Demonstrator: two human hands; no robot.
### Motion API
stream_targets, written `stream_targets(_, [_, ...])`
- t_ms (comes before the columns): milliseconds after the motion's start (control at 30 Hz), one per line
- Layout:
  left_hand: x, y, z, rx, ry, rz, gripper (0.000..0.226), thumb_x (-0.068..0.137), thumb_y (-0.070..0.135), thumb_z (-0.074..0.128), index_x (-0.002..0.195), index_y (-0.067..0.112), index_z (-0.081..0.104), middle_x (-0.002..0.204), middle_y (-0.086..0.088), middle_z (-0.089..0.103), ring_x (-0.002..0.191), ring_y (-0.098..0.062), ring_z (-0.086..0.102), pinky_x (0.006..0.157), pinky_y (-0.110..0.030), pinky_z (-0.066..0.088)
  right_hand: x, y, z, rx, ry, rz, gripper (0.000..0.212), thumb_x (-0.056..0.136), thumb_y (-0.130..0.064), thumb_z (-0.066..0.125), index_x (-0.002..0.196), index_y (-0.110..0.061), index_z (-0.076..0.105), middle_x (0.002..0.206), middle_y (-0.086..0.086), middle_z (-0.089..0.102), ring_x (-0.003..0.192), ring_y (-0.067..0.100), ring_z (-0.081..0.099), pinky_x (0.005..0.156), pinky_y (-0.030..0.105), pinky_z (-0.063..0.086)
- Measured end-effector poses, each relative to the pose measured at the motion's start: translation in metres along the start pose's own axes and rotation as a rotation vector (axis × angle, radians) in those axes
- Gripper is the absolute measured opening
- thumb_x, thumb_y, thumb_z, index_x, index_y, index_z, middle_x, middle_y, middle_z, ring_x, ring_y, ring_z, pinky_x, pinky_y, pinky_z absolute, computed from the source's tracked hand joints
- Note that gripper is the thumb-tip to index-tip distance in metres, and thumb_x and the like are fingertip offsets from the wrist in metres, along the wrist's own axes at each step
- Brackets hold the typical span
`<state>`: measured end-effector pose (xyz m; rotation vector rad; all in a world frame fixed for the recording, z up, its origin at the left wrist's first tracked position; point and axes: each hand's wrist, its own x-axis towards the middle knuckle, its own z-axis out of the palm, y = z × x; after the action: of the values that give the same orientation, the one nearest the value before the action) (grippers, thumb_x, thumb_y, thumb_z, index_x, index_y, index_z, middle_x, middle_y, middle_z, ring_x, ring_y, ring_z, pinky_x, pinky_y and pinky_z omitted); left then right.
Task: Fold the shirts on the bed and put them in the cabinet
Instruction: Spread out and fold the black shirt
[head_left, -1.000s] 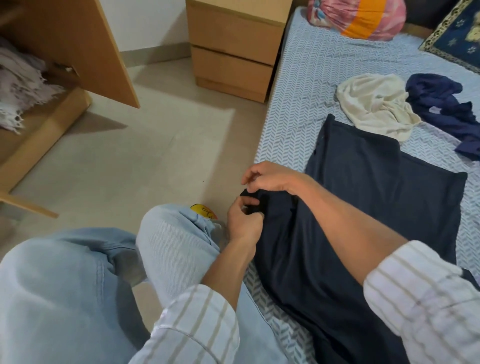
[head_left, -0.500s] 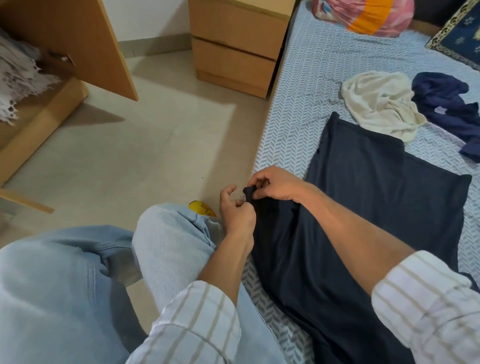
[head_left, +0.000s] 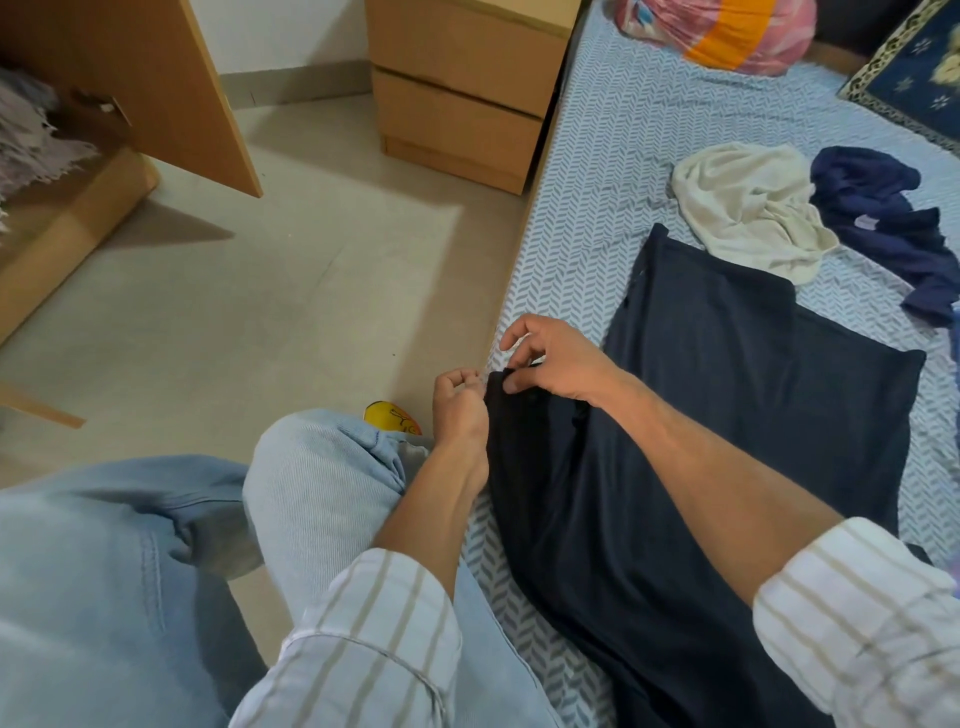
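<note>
A dark navy shirt (head_left: 727, 395) lies spread flat on the bed (head_left: 597, 171), its near-left corner at the mattress edge. My right hand (head_left: 556, 358) pinches that corner between thumb and fingers, the other fingers lifted. Beside the same corner sits my left hand (head_left: 460, 410), fingers curled and touching the cloth edge. A crumpled cream shirt (head_left: 748, 208) and a crumpled blue shirt (head_left: 883, 213) lie farther up the bed. The open cabinet (head_left: 67, 208) stands at the left, its door (head_left: 156, 78) swung out.
A wooden two-drawer nightstand (head_left: 462, 88) stands by the bed's head. A fringed grey cloth (head_left: 26, 140) lies in the cabinet. A pink and orange bundle (head_left: 727, 31) and a dark patterned cushion (head_left: 914, 78) are at the bed's far end. My jeans-clad knees (head_left: 311, 478) fill the lower left.
My left hand has let go of the shirt corner and loosened its fingers. My right hand has shifted slightly up the bed edge while still pinching the corner.
</note>
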<state>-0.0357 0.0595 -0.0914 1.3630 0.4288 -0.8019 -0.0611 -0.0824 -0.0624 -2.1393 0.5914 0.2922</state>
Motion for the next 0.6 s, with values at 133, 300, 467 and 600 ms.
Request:
stream_targets(133, [0.001, 0.000, -0.001, 0.038, -0.064, -0.011, 0.047, 0.091, -0.006, 0.045, 0.103, 0.037, 0.060, 0.105, -0.015, 0.069, 0.094, -0.032, 0.070, 0.076, -0.047, 0.062, -0.001, -0.003, -0.002, 0.029, -0.001, -0.047, 0.041, 0.070, -0.005, 0.088, 0.100, -0.019, 0.064, 0.084, -0.006, 0.076, 0.081, 0.000, 0.065, 0.081, 0.017, 0.042])
stream_targets(300, [-0.006, 0.005, 0.000, 0.261, -0.110, 0.029, 0.033, 0.086, -0.004, 0.045, 0.103, 0.017, 0.064, 0.091, -0.012, 0.068, 0.073, -0.020, 0.061, 0.059, -0.030, 0.051, 0.000, -0.004, -0.005, 0.007, -0.008, -0.064, 0.041, 0.074, -0.001, 0.084, 0.104, -0.019, 0.064, 0.086, -0.006, 0.076, 0.094, 0.008, 0.068, 0.086, 0.014, 0.040])
stream_targets(467, [0.001, 0.007, -0.003, 0.229, 0.100, -0.044, 0.022, 0.088, 0.013, 0.047, 0.101, 0.006, 0.063, 0.083, -0.007, 0.059, 0.073, -0.022, 0.052, 0.065, -0.033, 0.042, 0.003, -0.002, -0.009, -0.022, 0.012, -0.044, 0.025, 0.084, -0.011, 0.079, 0.101, -0.023, 0.065, 0.087, -0.004, 0.074, 0.093, 0.011, 0.068, 0.083, 0.016, 0.040])
stream_targets(600, [0.006, 0.005, -0.003, 0.122, 0.150, 0.008, 0.021, 0.087, 0.002, 0.040, 0.096, 0.014, 0.054, 0.087, -0.003, 0.055, 0.075, -0.019, 0.049, 0.067, -0.031, 0.041, 0.010, 0.001, -0.011, -0.107, -0.065, 0.005, 0.021, 0.091, -0.012, 0.070, 0.102, -0.030, 0.066, 0.098, -0.004, 0.071, 0.101, 0.014, 0.065, 0.094, 0.027, 0.047])
